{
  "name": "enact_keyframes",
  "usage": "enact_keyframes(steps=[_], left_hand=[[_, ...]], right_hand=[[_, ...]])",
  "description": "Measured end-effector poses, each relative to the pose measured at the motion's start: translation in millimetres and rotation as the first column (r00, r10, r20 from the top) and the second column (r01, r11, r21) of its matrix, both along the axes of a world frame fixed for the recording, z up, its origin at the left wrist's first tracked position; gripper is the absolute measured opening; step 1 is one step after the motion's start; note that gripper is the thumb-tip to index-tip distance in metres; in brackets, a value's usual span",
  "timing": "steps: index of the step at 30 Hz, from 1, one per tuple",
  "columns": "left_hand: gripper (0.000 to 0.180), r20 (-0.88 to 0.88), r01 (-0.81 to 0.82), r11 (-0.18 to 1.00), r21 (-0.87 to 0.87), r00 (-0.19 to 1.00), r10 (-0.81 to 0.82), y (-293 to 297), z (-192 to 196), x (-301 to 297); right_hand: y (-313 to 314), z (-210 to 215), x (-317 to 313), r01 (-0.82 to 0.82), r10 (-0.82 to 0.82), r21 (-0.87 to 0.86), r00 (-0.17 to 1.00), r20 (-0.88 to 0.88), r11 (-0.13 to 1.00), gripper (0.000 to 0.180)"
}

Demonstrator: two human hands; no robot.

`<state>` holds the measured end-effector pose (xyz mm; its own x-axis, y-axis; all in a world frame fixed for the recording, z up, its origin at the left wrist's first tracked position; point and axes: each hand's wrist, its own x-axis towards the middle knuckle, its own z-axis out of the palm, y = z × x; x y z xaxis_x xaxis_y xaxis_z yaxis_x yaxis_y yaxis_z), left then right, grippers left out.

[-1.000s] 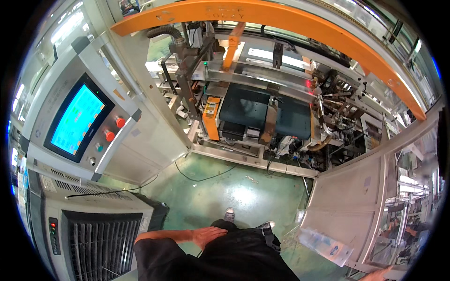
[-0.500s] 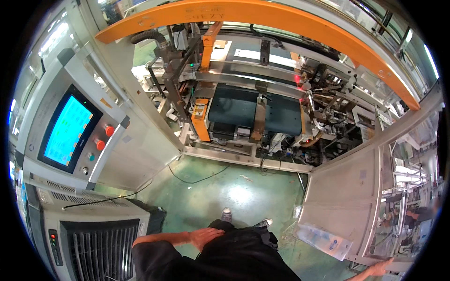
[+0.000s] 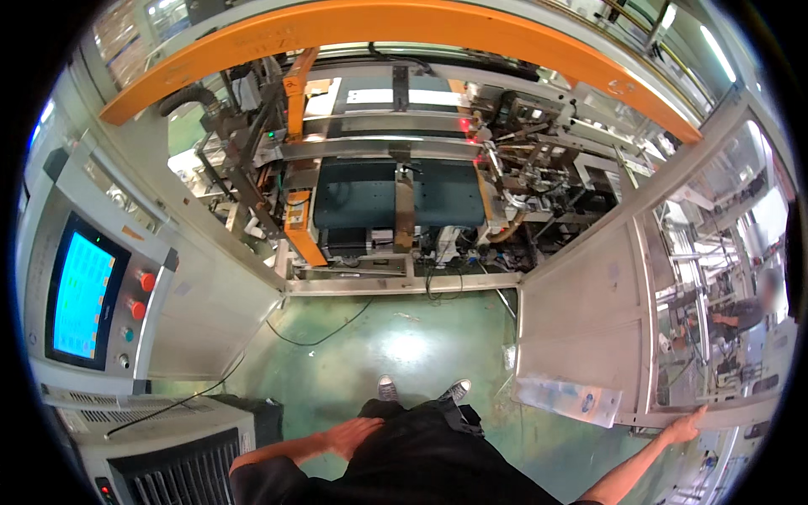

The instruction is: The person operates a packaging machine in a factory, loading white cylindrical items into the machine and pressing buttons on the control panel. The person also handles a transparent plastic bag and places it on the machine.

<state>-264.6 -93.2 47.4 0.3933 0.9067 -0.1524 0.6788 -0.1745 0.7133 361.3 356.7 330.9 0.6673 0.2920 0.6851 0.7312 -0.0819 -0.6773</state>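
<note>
Head view is showing a person standing on a green floor (image 3: 404, 337), facing an open packaging machine (image 3: 396, 194) under an orange beam (image 3: 404, 25). The right hand (image 3: 683, 427) is reaching out to the person's right, fingers laid loosely open on the lower edge of the swung-open grey machine door (image 3: 581, 320), whose long edge is running away toward the machine; the left hand (image 3: 349, 438) is resting flat and open on the dark trousers, holding nothing. A control panel with a lit screen (image 3: 82, 295) is standing well apart on the left.

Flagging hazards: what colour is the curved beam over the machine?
Orange; the curved beam arches across the top of the head view.
</note>
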Motion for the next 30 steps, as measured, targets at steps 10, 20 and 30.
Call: enact_keyframes(steps=[10, 20, 30], left_hand=[[0.081, 0.000, -0.050, 0.998, 0.035, 0.999, 0.050, -3.3, 1.9, 2.9], [0.085, 0.039, -0.044, 0.997, 0.068, 0.998, 0.042, -1.8, 4.2, 2.8], [0.078, 0.087, -0.098, 0.995, 0.014, 0.992, 0.096, -3.2, 16.0, -0.2]], right_hand=[[2.2, -2.7, 10.1, 0.000, 0.000, -0.009, 1.000, -0.004, 1.000, 0.056], [1.5, -2.3, 10.0, -0.006, 0.006, 0.022, 1.000, -0.007, 1.000, 0.054], [-8.8, 2.2, -18.3, -0.062, 0.065, 0.144, 0.998, -0.016, 0.988, 0.058]])
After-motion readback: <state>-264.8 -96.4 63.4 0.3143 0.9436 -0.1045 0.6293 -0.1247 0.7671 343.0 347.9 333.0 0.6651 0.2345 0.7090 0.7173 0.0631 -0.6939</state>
